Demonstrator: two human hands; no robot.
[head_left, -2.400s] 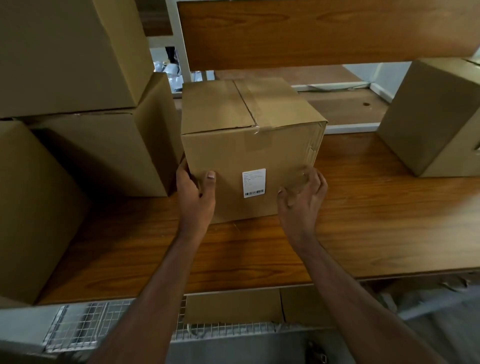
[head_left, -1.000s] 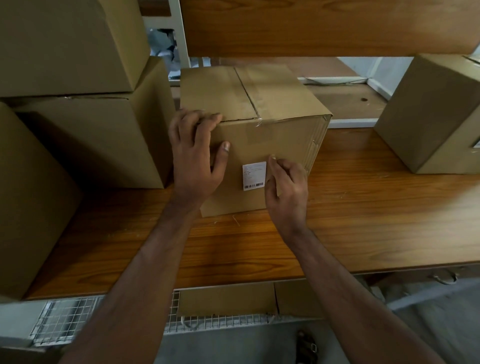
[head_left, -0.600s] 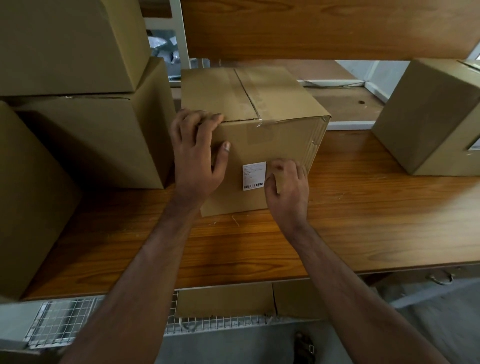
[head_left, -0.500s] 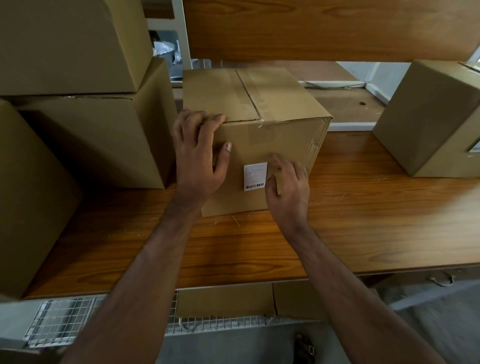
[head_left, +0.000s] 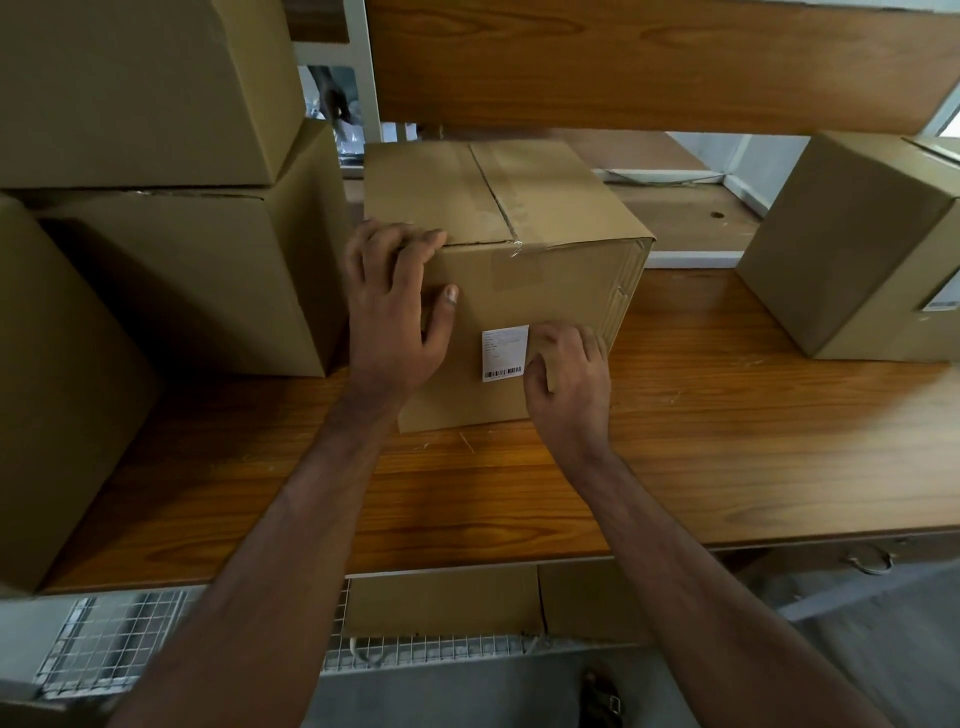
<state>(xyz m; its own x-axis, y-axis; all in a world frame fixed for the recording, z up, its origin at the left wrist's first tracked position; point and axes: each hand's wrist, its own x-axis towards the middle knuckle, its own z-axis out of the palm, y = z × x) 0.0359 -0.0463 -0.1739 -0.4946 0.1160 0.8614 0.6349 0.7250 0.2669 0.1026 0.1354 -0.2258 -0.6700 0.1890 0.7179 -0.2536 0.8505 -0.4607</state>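
Observation:
A taped brown cardboard box (head_left: 545, 208) stands on the wooden shelf (head_left: 727, 441), with a small white barcode label (head_left: 504, 353) on its front face. My left hand (head_left: 395, 312) lies on the box's upper left front. Its fingertips reach over the top edge and its thumb is spread on the front face. My right hand (head_left: 571, 384) rests against the front face just right of the label, fingers curled, thumb beside the label's right edge. It holds nothing.
Two stacked cardboard boxes (head_left: 197, 280) stand right beside the box on its left, with another large box (head_left: 57, 389) nearer me. A labelled box (head_left: 852, 249) stands apart on the right. An upper shelf board (head_left: 649, 62) hangs overhead. Wire mesh (head_left: 114, 639) lies below the shelf edge.
My left hand rose from the box's lower left corner to its top edge. My right hand came in from the lower right corner to the label and curled its fingers.

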